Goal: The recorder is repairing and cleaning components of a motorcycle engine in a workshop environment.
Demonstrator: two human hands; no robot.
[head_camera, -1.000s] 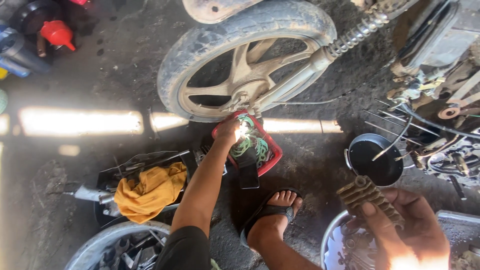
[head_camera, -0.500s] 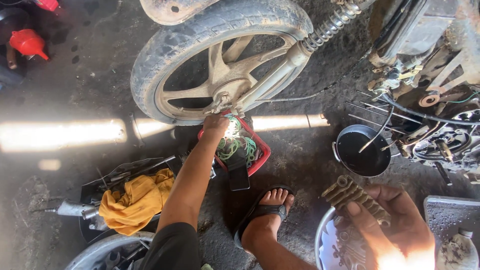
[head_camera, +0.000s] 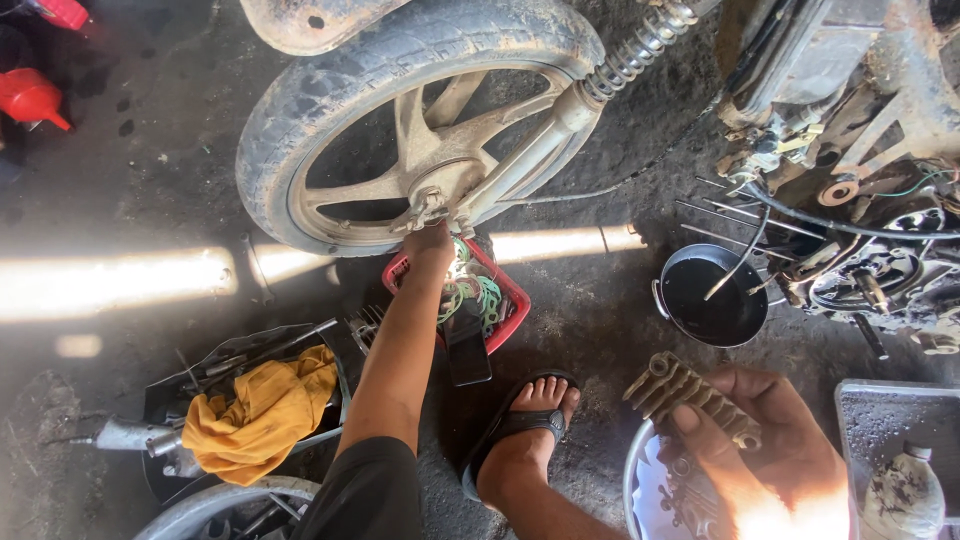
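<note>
My left hand (head_camera: 431, 243) reaches out to the axle area of a motorcycle's rear wheel (head_camera: 420, 120), just above a red basket (head_camera: 505, 290) of small parts. Whether the fingers grip anything there is hidden. My right hand (head_camera: 770, 440) holds a stack of greasy toothed clutch plates (head_camera: 685, 395) over a metal bowl (head_camera: 640, 490) at the lower right. My sandalled foot (head_camera: 525, 435) rests on the ground between the two arms.
A black pan of dark oil (head_camera: 712, 295) sits beneath the open engine (head_camera: 860, 200) at right. An orange rag (head_camera: 260, 410) lies on a black tool tray at lower left. A red funnel (head_camera: 30, 98) is at upper left. A grey tray (head_camera: 895, 450) is at lower right.
My left hand has moved up from the red basket to the wheel's axle. The view has shifted so that the wheel and engine look closer. My right hand keeps holding the plates.
</note>
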